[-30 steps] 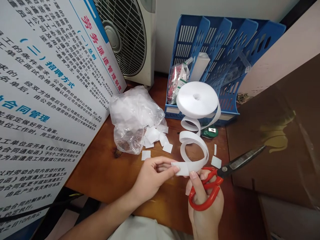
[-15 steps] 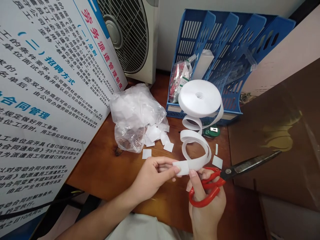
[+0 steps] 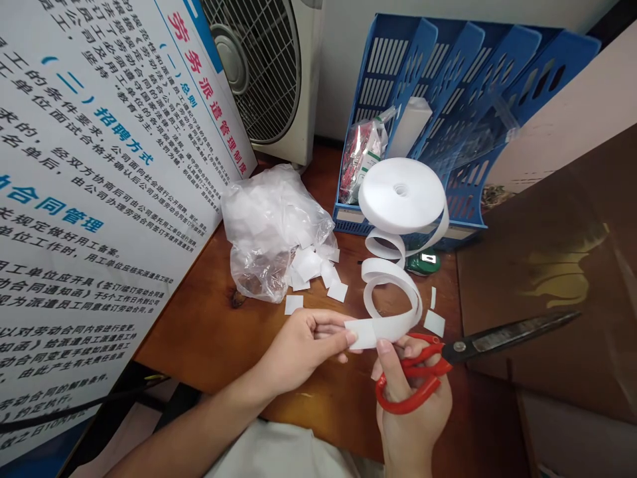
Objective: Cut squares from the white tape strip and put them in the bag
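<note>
White strip [image 3: 391, 328] between my left hand [image 3: 304, 342] and my right hand [image 3: 421, 419]

With the left I am holding the strip's free end in a narrow pinch, thumb pressing on top and fingers lying under. With the right I am gripping red-handled scissors [image 3: 448, 355], my thumb passing through one ring and also touching the strip. The blades are pointing right, away from the strip. An edge is crossing the strip between my hands; I cannot tell whether a second piece is lying over it.

The strip is curling in loose loops up to the white roll [image 3: 385, 202], and its held end is sitting on the roll's near side. Left of the roll a clear plastic bag [image 3: 269, 222] is lying, with white squares [image 3: 307, 264] beside it. Just before the roll a green tape measure [image 3: 422, 264] is resting on the wooden table [image 3: 209, 338]. Behind the roll a blue file rack [image 3: 422, 56] is standing.
</note>
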{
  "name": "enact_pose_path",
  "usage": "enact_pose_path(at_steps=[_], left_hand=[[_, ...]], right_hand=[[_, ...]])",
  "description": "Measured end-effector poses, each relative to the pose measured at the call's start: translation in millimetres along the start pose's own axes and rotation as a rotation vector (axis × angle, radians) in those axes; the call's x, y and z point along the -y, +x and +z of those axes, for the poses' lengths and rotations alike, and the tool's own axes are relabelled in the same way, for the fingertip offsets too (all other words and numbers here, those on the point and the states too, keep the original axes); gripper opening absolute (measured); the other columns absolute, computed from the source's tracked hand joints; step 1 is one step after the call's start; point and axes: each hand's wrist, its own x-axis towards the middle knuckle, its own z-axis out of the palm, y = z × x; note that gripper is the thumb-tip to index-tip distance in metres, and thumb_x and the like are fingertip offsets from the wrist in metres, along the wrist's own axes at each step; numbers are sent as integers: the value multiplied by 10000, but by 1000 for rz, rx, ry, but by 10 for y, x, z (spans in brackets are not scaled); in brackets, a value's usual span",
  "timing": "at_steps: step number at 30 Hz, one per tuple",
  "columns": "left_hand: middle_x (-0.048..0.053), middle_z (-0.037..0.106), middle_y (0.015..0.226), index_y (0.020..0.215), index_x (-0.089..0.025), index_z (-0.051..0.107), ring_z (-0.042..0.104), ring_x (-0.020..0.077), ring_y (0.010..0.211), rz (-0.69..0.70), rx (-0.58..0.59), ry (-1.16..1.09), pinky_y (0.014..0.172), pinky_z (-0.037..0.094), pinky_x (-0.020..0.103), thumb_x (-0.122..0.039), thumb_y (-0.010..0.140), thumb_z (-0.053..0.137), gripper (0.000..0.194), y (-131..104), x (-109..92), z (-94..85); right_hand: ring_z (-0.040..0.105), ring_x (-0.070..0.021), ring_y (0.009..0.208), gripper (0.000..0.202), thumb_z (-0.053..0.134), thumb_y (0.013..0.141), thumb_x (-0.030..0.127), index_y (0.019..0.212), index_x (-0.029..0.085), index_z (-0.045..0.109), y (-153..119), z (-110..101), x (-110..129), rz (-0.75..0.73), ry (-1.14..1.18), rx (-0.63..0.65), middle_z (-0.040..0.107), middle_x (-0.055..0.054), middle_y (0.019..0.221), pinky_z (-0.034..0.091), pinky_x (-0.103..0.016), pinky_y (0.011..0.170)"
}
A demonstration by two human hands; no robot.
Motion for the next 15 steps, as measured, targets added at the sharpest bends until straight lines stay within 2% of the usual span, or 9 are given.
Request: enact_pose_path(at_steps=[4,8,15], left_hand=[[91,786,866,1042,-130,785,722,175,766,35,-48,41,642,566,221,-329,792,813,321,-3,8,8],[75,776,838,1023,-131,785,686,145,710,54,-74,77,649,566,216,-323,805,801,292,-6,6,14],[92,778,848,1043,-126,767,718,180,781,53,-52,93,671,577,227,-341,849,758,290,-9,-8,16]], right_hand=[[534,-55,460,392,876,709,235,793,204,495,-19,25,9,32,11,-11,556,56,831,426,-218,453],[534,-64,477,408,882,704,258,801,210,488,-34,43,3,13,-49,4,527,71,770,445,-202,452],[544,-83,491,398,868,721,275,797,218,481,-20,56,-53,-71,-142,-4,543,63,738,451,-199,450]])
